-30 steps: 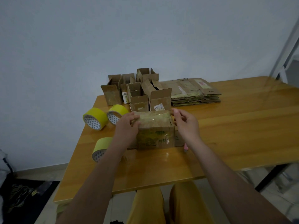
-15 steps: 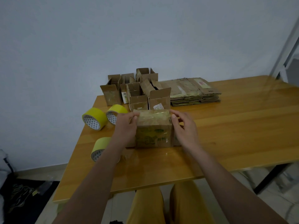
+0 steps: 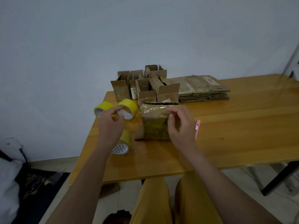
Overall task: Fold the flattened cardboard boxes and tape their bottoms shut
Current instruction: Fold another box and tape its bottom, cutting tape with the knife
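Nearest lies the wooden surface point(image 3: 226, 143), with both forearms reaching over its near edge; the left hand point(image 3: 111, 123) hovers above the left part, fingers loosely curled and its grip closed on nothing, thumb and forefinger close together; beneath its wrist a yellow tape roll point(image 3: 122, 145) lies on its side; the right hand point(image 3: 181, 125) hangs in front of the taped box point(image 3: 155, 122), fingers curled, grip holding nothing, though whether the fingertips touch the box I cannot tell; the taped box stands on the surface between the hands, its glossy taped face turned up; just right of the right hand lies a pink cutter point(image 3: 197, 128); farther left, two yellow tape rolls point(image 3: 116, 109) sit side by side, partly hidden by the left hand; beyond the taped box stands a cluster of folded boxes point(image 3: 145, 86) with open flaps up; to their right, at the far side, rests the stack of flattened boxes point(image 3: 200, 89).
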Demonstrator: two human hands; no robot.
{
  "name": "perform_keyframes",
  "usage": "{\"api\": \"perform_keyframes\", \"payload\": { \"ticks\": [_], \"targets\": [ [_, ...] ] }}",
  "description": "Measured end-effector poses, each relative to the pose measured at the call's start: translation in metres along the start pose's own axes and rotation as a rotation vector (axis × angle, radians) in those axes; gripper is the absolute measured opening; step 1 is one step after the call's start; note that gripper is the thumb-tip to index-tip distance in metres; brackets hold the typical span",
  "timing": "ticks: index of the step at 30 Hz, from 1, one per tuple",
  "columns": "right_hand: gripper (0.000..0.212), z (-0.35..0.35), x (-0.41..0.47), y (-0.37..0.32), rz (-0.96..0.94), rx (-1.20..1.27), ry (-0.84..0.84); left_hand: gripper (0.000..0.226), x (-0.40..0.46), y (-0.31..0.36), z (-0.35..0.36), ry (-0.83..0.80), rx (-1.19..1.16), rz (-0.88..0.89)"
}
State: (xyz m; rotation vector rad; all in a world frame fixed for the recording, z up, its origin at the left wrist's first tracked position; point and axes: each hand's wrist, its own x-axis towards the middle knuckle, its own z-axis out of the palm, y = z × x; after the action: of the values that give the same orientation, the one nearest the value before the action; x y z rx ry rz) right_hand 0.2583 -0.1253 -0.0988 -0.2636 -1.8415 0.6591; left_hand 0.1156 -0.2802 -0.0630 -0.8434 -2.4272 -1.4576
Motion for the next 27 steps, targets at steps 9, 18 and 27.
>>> {"api": "perform_keyframes", "payload": {
  "ticks": [9, 18, 27],
  "targets": [
    [0.026, 0.047, -0.057, -0.017, 0.095, 0.078, -0.505, 0.096, -0.043, -0.069, -0.023, -0.161, 0.017, -0.483],
    [0.036, 0.068, -0.065, -0.011, 0.328, 0.015, -0.746, 0.025, -0.054, -0.073, -0.003, -0.1, 0.108, -0.442],
    [0.037, 0.065, -0.065, -0.009, 0.39, 0.114, -0.735, 0.019, -0.061, -0.073, -0.007, -0.092, -0.367, -0.596]
  ]
}}
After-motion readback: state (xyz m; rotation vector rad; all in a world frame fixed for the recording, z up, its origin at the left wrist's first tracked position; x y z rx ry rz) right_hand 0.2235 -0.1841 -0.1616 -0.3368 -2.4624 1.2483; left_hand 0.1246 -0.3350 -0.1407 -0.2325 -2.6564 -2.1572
